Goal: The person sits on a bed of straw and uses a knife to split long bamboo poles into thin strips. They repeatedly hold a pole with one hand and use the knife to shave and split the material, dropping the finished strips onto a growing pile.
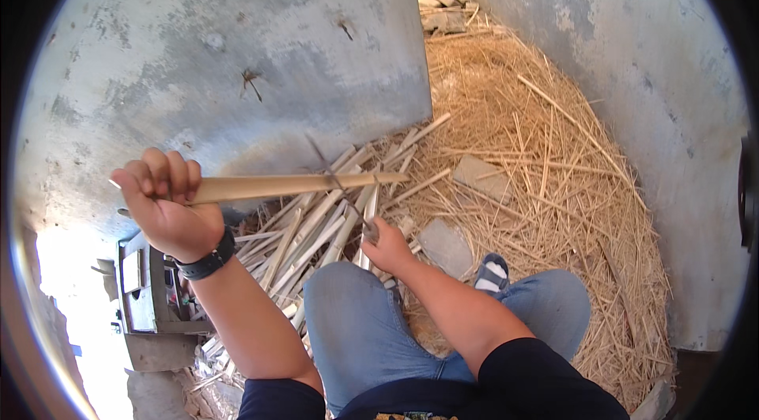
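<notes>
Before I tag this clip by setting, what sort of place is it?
Probably a makeshift workshop corner: weathered grey walls, a heap of pale bamboo-like strips, and thickly strewn, thin straw-coloured slivers.

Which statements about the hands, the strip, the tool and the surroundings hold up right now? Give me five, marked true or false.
1. The left hand grips a pale strip. True.
2. The right hand holds a thin-bladed tool. True.
3. The tool and strip appear apart, without crossing. False: in this view they cross.
4. The right wrist wears a dark band. False: the black wristband is on the left wrist.
5. Pale sticks lie piled near a wall. True.
</notes>
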`<state>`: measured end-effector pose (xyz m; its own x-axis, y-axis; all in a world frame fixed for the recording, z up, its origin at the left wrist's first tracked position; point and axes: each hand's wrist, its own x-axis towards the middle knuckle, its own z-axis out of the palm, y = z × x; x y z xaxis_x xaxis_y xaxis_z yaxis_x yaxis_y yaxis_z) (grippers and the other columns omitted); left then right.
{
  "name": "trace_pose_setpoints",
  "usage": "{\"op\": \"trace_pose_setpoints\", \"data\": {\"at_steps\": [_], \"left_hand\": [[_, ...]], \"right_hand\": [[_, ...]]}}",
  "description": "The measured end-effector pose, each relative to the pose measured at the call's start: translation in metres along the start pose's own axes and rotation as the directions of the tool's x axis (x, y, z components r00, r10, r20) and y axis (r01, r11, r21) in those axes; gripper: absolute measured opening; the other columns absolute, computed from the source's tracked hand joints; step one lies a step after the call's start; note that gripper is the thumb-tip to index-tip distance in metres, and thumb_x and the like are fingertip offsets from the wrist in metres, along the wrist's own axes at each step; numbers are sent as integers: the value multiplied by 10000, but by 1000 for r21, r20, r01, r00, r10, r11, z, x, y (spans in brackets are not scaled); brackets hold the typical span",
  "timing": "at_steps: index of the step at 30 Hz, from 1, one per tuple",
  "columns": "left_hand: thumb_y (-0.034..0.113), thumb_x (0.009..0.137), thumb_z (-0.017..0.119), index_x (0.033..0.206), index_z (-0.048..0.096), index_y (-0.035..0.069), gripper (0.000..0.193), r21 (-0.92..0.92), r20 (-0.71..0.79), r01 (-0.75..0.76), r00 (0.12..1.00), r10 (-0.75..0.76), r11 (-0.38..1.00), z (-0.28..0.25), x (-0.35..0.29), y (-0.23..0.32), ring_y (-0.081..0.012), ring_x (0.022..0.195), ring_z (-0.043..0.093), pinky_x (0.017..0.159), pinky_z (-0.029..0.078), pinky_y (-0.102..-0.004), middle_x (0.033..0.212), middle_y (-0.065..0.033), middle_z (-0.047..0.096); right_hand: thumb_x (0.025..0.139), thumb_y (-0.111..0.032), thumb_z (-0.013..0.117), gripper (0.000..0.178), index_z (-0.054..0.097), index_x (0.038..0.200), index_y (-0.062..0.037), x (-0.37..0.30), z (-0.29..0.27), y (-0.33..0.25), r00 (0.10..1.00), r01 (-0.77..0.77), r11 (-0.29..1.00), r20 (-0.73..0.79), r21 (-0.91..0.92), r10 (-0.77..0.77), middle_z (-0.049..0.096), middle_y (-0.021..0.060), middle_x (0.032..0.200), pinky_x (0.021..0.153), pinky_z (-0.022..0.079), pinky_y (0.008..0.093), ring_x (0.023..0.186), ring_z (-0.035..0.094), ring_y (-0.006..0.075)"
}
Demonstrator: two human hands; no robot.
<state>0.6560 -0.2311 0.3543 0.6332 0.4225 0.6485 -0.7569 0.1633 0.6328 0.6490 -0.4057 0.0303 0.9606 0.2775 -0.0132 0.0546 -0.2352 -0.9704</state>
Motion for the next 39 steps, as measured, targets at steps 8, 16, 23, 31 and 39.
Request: {"op": "trace_pose_setpoints", "data": {"at_steps": [8,16,23,31,39], "left_hand": [[396,1085,425,736,350,184,415,-43,42,-2,999,4,999,-21,-8,8,-72,532,237,486,216,-225,670,40,304],[358,1093,391,739,333,167,406,-170,327,101,944,-40,980,-23,-4,5,-86,510,229,490,230,-248,665,27,321],[342,1077,435,701,330,178,424,-245,431,159,902,-39,956,-35,-3,9,-91,504,216,478,205,-263,639,33,304],[354,1059,454,703,343,143,428,-231,432,178,900,-63,956,-19,3,5,-94,483,227,461,213,-278,624,15,335],[359,1034,491,717,433,103,411,-45,634,183,765,-113,982,82,-45,4,-110,515,314,487,264,-292,639,-22,413]], "right_hand": [[792,-179,676,502,577,1239,29,19,15,23,982,-163,986,-93,38,166,708,177,891,724,556,396,766,683,255],[805,-166,674,565,557,1331,4,30,-24,3,897,-441,844,186,306,401,688,138,825,568,544,359,633,653,219],[822,-155,664,557,547,1340,13,20,-27,-42,969,-224,957,149,182,198,684,170,870,511,527,348,596,641,189],[855,-130,659,633,435,1431,10,35,-61,-58,884,-457,870,199,186,423,634,134,786,505,492,327,554,598,175],[880,-124,701,400,523,1223,-20,-28,-128,-149,997,-9,934,-73,357,37,563,16,873,562,476,279,640,572,118]]}}
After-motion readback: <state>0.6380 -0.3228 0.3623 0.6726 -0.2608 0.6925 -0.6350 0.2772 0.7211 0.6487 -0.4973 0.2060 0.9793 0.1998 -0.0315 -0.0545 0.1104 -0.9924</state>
